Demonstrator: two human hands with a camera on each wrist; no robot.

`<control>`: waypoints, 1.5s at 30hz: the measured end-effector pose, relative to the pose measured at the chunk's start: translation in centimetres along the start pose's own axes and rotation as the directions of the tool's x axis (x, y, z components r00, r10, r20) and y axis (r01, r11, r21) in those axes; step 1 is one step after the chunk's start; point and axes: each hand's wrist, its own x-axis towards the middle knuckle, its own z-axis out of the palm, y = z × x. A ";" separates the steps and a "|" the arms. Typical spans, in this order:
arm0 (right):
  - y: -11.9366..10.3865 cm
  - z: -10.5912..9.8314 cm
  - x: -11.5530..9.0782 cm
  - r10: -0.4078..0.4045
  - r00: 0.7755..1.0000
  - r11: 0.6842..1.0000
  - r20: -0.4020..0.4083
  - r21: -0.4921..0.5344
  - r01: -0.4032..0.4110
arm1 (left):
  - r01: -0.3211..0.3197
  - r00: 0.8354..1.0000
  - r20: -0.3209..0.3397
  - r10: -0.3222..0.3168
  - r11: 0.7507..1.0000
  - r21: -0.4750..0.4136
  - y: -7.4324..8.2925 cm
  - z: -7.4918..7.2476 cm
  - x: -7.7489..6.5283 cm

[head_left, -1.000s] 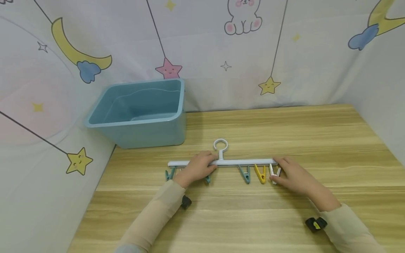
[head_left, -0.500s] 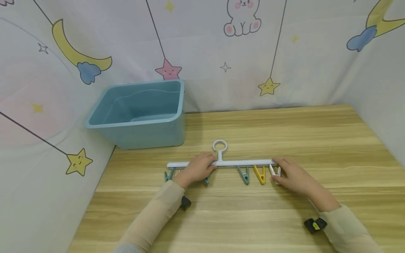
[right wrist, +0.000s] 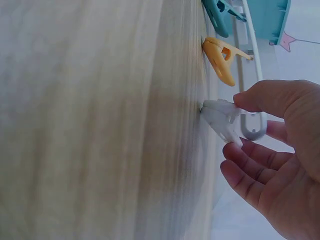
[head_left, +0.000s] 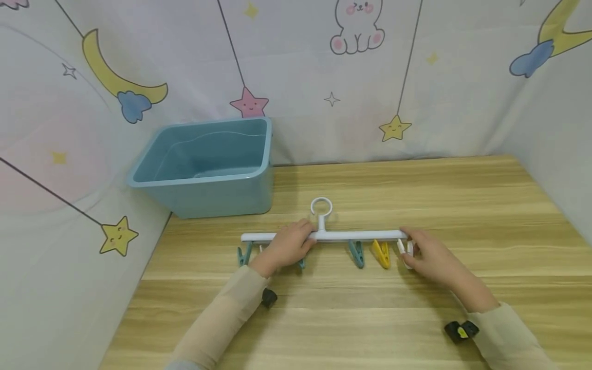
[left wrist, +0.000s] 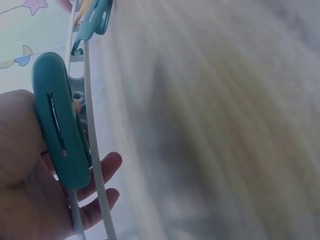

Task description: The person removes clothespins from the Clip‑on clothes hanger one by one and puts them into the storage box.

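Observation:
A white clip hanger (head_left: 356,235) with a ring-shaped hook (head_left: 321,206) stands low over the table. My left hand (head_left: 289,244) grips its bar left of the hook; in the left wrist view, fingers show behind the rails beside a teal clip (left wrist: 60,125). At the bar's right end, my right hand (head_left: 437,264) pinches a white clip (right wrist: 220,119) between thumb and fingers. A yellow clip (head_left: 381,255) and a teal clip (head_left: 356,254) hang between the hands. Another teal clip (head_left: 244,254) hangs at the left end; my left hand partly hides others.
A blue plastic tub (head_left: 217,198) stands at the back left of the wooden table (head_left: 351,318). Behind it hangs a patterned cloth (head_left: 300,61) with stars and moons. A black wrist strap (head_left: 461,331) sits by my right sleeve.
The hanger's bar and hook have tipped up slightly. My right thumb and fingers have closed in on the white clip, while my left hand keeps its place on the bar.

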 end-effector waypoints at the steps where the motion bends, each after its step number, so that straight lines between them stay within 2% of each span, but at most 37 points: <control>1: 0.0 0.0 0.0 0.002 1.000 1.000 -0.009 0.004 -0.002 | -0.008 1.000 -0.011 0.008 1.000 0.008 0.1 -0.1 0.0; 7: -0.1 -0.2 -0.2 -0.007 0.996 1.000 -0.091 0.014 0.008 | -0.023 0.998 -0.063 0.023 1.000 0.011 0.5 -0.6 -0.2; 14: -0.3 -0.3 -0.5 -0.040 0.978 0.999 -0.204 0.010 0.043 | -0.027 0.994 -0.110 0.026 1.000 -0.012 1.2 -1.4 -0.6; 17: -0.2 -0.2 -0.7 -0.056 0.963 0.998 -0.264 -0.001 0.058 | -0.038 0.990 -0.134 0.038 0.999 0.003 1.5 -1.7 -0.8; 22: -0.4 -0.3 -1.0 -0.084 0.921 0.995 -0.380 0.013 0.096 | -0.062 0.982 -0.177 0.067 0.997 0.033 2.1 -2.4 -1.2; 26: -0.8 -0.7 -1.2 -0.088 0.899 0.992 -0.430 0.044 0.118 | -0.083 0.970 -0.225 0.095 0.995 0.062 2.5 -3.1 -1.7; 34: -2.0 -1.4 -1.6 -0.112 0.862 0.973 -0.495 0.120 0.195 | -0.131 0.933 -0.322 0.163 0.984 0.119 3.0 -4.7 -2.6; 39: -3.0 -1.9 -1.8 -0.084 0.865 0.947 -0.494 0.230 0.223 | -0.160 0.910 -0.364 0.200 0.977 0.138 3.0 -5.6 -3.2; 45: -4.1 -2.8 -2.4 -0.011 0.904 0.890 -0.427 0.408 0.203 | -0.215 0.876 -0.406 0.261 0.964 0.154 2.9 -6.5 -3.8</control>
